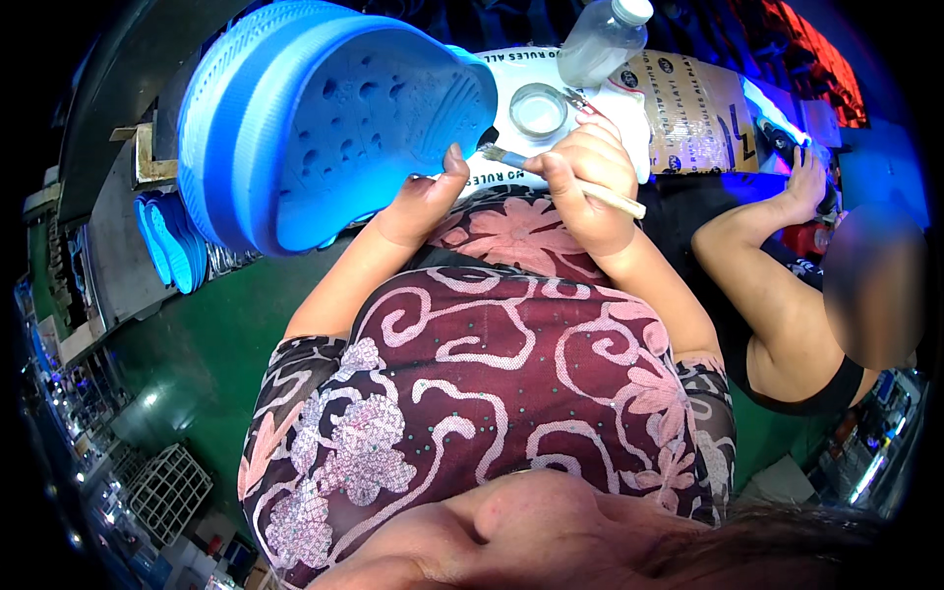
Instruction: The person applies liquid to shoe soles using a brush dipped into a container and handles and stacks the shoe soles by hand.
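Note:
My right hand (593, 182) is closed around a paintbrush (580, 184) with a pale handle, its bristle end directed left toward my left hand. My left hand (430, 197) is beside the right edge of a big blue plastic basin-like piece (383, 108) with holes in its inner surface. The left thumb points up and the other fingers are curled and partly hidden, so what they hold cannot be made out. A small dark patch shows near the brush tip. Beyond my hands, a round clear glass dish (539, 110) stands on a white printed surface (511, 64).
A clear bottle with a white cap (605, 44) stands behind the dish. Brown printed cardboard (693, 113) lies to the right. Blue soles (172, 241) are stacked at the left. A co-worker's arm (757, 221) reaches in at the right. A white wire basket (167, 492) stands lower left.

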{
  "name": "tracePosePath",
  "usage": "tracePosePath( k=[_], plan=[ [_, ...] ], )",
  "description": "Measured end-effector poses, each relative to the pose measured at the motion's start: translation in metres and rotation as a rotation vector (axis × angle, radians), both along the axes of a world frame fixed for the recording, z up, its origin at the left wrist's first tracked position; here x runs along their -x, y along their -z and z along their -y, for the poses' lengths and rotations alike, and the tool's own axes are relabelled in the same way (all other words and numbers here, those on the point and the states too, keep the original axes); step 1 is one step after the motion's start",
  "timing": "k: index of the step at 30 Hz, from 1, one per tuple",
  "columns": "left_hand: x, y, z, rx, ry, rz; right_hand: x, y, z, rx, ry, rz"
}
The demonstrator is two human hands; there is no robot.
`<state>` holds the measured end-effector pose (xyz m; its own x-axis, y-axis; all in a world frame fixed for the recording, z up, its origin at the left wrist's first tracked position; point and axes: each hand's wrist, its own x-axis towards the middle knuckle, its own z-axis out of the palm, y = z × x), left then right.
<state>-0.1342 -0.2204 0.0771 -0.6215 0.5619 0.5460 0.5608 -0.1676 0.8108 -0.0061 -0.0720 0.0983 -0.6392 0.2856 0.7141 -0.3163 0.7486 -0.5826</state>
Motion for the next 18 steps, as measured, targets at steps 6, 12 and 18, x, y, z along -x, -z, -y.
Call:
tracePosePath(
  k=[6,12,18],
  plan=[
    [0.001,0.009,0.001,-0.035,-0.025,0.027,0.002,-0.001,-0.001,0.045,-0.001,-0.028],
    [0.001,0.003,-0.001,-0.011,-0.016,0.0,-0.006,0.003,-0.004,0.048,0.069,0.007],
    [0.013,-0.018,-0.005,0.061,-0.032,-0.141,-0.024,-0.003,-0.017,0.142,0.153,-0.022]
  ],
)
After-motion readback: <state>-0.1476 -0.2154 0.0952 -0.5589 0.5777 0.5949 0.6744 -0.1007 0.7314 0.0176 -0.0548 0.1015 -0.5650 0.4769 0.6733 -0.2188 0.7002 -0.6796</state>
